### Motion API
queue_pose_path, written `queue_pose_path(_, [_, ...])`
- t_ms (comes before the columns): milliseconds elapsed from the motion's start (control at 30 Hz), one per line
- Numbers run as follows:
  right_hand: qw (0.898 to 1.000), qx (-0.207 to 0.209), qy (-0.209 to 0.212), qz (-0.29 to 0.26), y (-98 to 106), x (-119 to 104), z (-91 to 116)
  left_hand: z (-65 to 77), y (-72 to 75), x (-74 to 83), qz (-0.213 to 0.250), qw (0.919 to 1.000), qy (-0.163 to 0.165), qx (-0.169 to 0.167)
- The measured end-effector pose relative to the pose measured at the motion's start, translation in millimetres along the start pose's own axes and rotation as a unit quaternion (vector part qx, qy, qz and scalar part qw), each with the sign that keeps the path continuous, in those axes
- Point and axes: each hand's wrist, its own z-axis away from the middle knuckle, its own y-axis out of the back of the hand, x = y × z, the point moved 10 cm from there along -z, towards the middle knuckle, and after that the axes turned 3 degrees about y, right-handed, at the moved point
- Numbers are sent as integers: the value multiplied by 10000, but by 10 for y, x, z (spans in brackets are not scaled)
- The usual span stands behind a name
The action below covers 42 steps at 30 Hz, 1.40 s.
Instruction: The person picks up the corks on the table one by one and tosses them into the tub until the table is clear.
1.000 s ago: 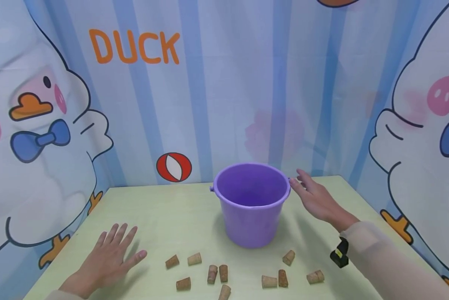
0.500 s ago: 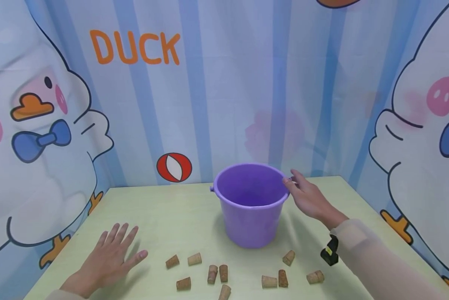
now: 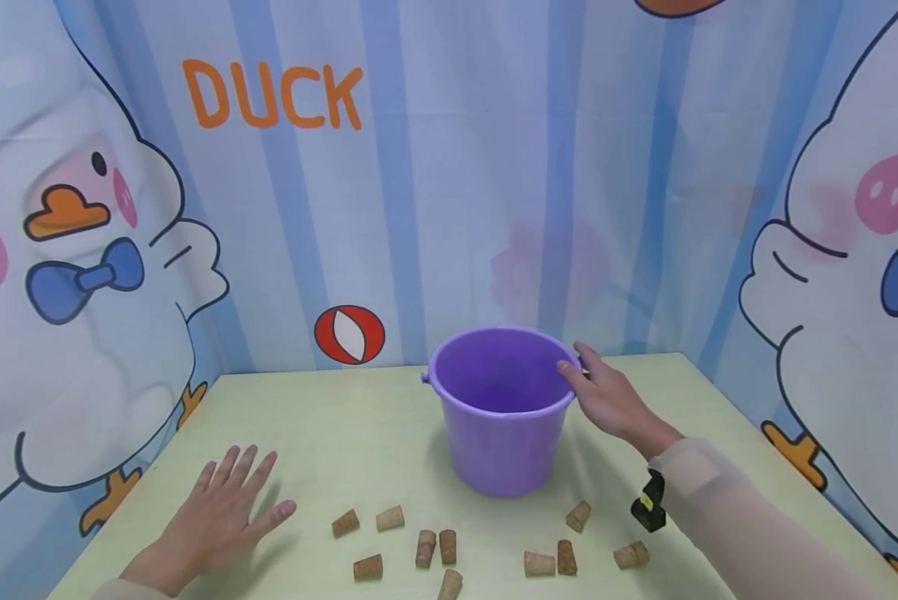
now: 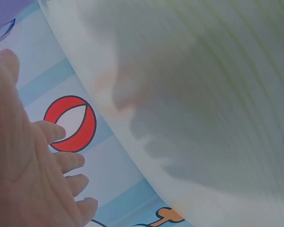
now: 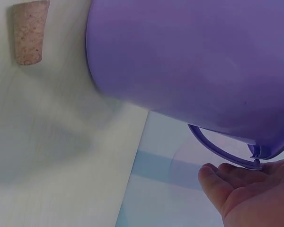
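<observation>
Over the last second your right hand (image 3: 608,398) has slid inward from just beside the purple bucket (image 3: 497,454) to its right edge, and your thumb (image 3: 572,376) now reaches over the rim. The bucket stands upright toward the back of the table (image 3: 306,433), and neither it nor your left hand (image 3: 212,521) has visibly shifted. I read this as the start of a hold on the bucket, which does not seem to have left the table.

Your right thumb lies inside the rim and the other fingers (image 5: 215,187) are outside, by the end of the handle (image 5: 215,148). They straddle the edge loosely, and I cannot tell whether they have pinched it. Your left fingers are spread and hold nothing, well apart from the bucket, with the nearest corks (image 3: 368,568) to their right.

Counting for you: one bucket and ten corks, with seven corks left of or below the bucket's left half and three further right... better put as six in the left cluster and four on the right, all lying outside the bucket. One left-cluster cork is cut by the lower edge of the head view. The backdrop (image 3: 471,183) has two printed birds (image 3: 112,358) and one red-and-white ball (image 3: 329,335)
</observation>
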Motion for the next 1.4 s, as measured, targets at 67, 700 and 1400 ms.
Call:
queue_pose_path(67, [10000,26,18,30,-5,0,8,-5,-2,7,-14,10000,12,-19])
queue_pose_path(700, [9997,187,119,40,-6,-49,-28,-12,25,62,-60,9999,-78,89])
queue_pose_path(1400, [9997,-67,197,117,-144,-172,-136,-2,11,33,-10,10000,-46,62])
